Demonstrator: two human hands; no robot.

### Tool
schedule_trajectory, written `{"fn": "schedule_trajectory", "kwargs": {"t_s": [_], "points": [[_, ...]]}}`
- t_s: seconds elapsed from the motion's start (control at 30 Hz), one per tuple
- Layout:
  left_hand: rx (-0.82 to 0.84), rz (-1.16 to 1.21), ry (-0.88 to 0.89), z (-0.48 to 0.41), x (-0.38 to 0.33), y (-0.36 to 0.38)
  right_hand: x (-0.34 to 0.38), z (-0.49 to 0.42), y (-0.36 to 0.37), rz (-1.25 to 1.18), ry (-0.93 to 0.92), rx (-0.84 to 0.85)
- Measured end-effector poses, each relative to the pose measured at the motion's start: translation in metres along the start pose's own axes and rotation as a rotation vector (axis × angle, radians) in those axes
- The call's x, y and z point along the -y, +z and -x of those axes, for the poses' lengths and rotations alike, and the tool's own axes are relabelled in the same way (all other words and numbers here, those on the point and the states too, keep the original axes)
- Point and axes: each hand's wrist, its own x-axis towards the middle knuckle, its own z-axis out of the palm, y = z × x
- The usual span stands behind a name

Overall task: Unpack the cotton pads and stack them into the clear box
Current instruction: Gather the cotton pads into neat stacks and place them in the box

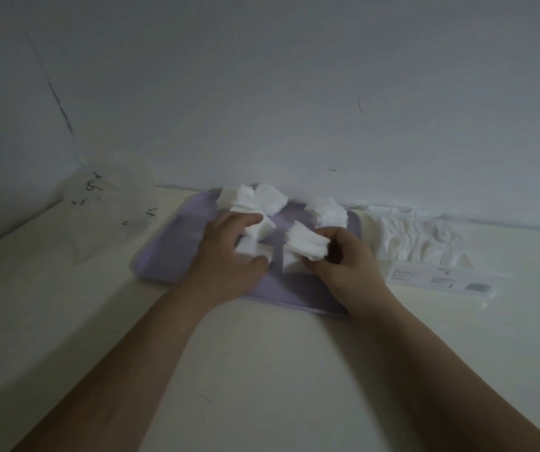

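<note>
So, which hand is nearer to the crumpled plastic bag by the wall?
Left. The left hand holds pads over the purple tray, just right of the bag. The right hand, pinching a second bunch, is farther right across the tray.

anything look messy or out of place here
Yes: the cotton pads lie in loose, tumbled heaps on the purple tray, not stacked, and the bunch pinched in the right hand is splayed unevenly.

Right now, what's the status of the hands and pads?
Left hand grips loose pads. Right hand pinches a pad bundle. Clear box right of tray, pads inside. No obstruction seen.
</note>
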Motion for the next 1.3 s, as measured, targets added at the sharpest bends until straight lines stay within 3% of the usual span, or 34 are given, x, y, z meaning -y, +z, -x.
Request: {"fn": "schedule_trajectory", "kwargs": {"t_s": [0.07, 0.13, 0.2, 0.37, 0.6, 0.9, 1.03, 1.1, 1.17, 1.23, 1.3], "points": [[0.101, -0.050, 0.098, 0.002, -0.007, 0.003, -0.001, -0.001, -0.002, -0.053, -0.021, 0.036], [0.188, -0.120, 0.082, 0.004, -0.013, 0.006, -0.001, 0.000, -0.003, -0.087, -0.036, 0.092], [0.125, -0.159, 0.143, 0.002, -0.018, 0.008, 0.001, 0.002, -0.004, -0.121, -0.048, 0.140], [0.168, 0.126, 0.084, 0.001, -0.034, 0.003, 0.014, 0.003, -0.007, -0.264, -0.064, 0.143], [0.213, 0.145, 0.036, -0.009, -0.066, 0.027, 0.044, 0.004, -0.027, -0.233, 0.019, 0.122], [0.225, 0.330, 0.019, -0.011, -0.122, 0.082, 0.049, 0.014, -0.088, -0.268, 0.099, -0.055], [0.260, 0.377, -0.036, -0.020, -0.145, 0.098, 0.044, 0.015, -0.128, -0.373, 0.072, 0.075], [0.278, 0.379, -0.010, -0.026, -0.158, 0.106, 0.047, 0.017, -0.144, -0.460, 0.112, 0.041], [0.321, 0.263, 0.040, -0.036, -0.167, 0.118, 0.049, 0.015, -0.162, -0.360, 0.125, -0.186], [0.352, 0.020, 0.135, -0.046, -0.174, 0.128, 0.047, 0.009, -0.183, -0.033, 0.107, -0.409], [0.412, -0.185, 0.259, -0.055, -0.180, 0.139, 0.043, 0.005, -0.203, 0.219, 0.165, -0.418]]}}
